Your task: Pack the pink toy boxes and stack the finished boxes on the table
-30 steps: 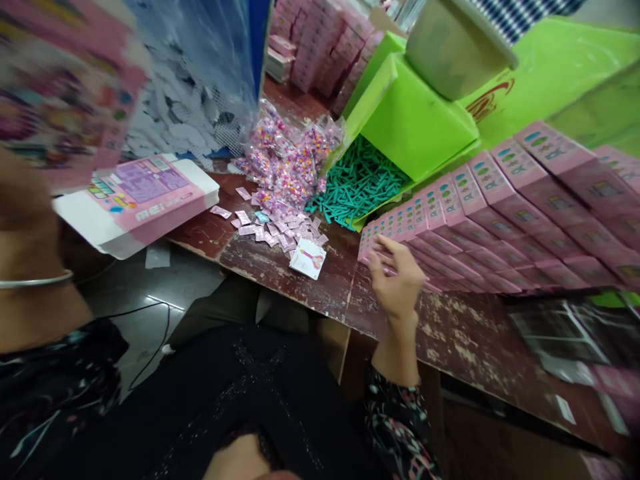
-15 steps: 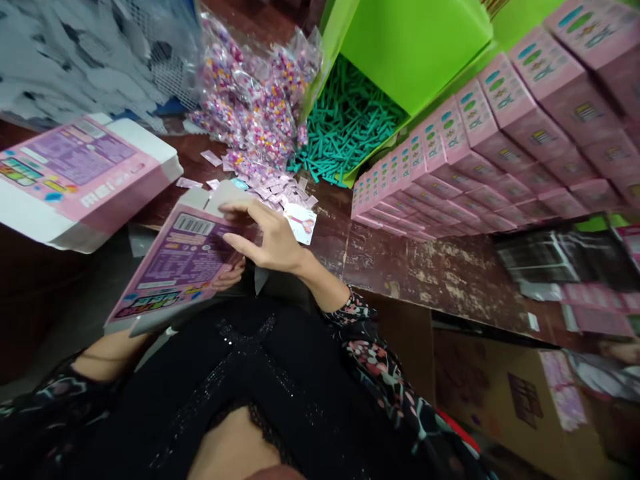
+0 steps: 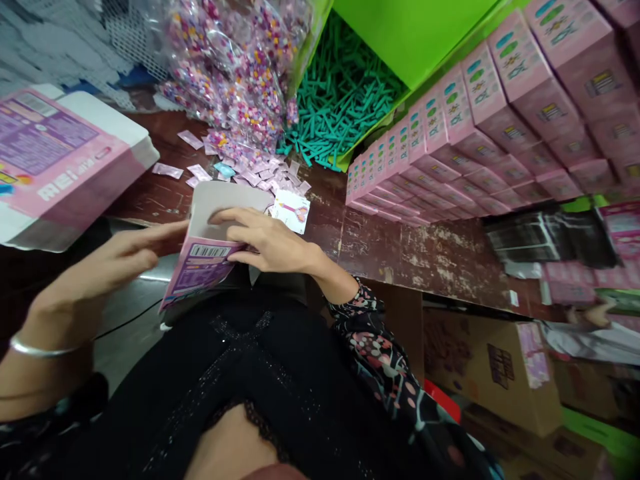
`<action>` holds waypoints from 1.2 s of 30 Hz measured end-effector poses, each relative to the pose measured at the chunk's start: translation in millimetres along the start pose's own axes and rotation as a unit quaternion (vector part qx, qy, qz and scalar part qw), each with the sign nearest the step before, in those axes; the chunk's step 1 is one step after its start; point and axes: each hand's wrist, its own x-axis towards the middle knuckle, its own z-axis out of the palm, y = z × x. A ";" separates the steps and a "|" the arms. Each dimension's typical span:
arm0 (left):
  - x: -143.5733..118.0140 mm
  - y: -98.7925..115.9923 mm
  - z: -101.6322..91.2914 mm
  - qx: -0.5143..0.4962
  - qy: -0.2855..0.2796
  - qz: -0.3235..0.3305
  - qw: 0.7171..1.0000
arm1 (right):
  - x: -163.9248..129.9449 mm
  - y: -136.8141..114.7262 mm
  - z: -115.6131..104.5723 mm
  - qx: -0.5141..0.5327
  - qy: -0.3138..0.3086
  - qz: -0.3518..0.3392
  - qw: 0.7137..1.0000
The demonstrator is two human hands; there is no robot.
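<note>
A pink and purple cardboard box (image 3: 203, 267) with a barcode stands tilted in front of my chest, its white inner flap (image 3: 220, 197) raised at the top. My right hand (image 3: 267, 241) grips the box's upper edge, thumb on the printed side and fingers over the flap side. To the left, my left hand (image 3: 120, 257) is open with fingers stretched out, their tips at the box's left edge; whether they touch it I cannot tell. Just beyond my right hand, a white printed card (image 3: 291, 211) lies on the table beside small pink sachets (image 3: 260, 175).
Flattened pink cartons (image 3: 75, 160) are stacked at left. Clear bags of colourful beads (image 3: 235, 73) and a green bin of teal sticks (image 3: 345, 100) stand at the back. Rows of pink boxes (image 3: 465, 133) line the right of the worn brown table (image 3: 400, 257). Another person's arm (image 3: 595, 337) shows far right.
My left hand has come out from behind the box and moved up and left. The box has turned more upright, its flap now raised. The view has shifted slightly.
</note>
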 end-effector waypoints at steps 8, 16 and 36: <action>-19.1 -41.4 -12.2 -0.034 -0.068 -0.040 0.996 | -4.9 -20.5 21.6 -0.027 0.002 0.033 0.999; -30.1 -59.9 45.9 -0.032 0.067 0.010 0.997 | -14.6 -19.3 22.3 0.008 0.028 0.099 0.995; 4.5 -107.9 49.0 0.042 0.230 0.072 0.970 | -2.0 72.4 102.2 0.234 0.258 0.278 0.895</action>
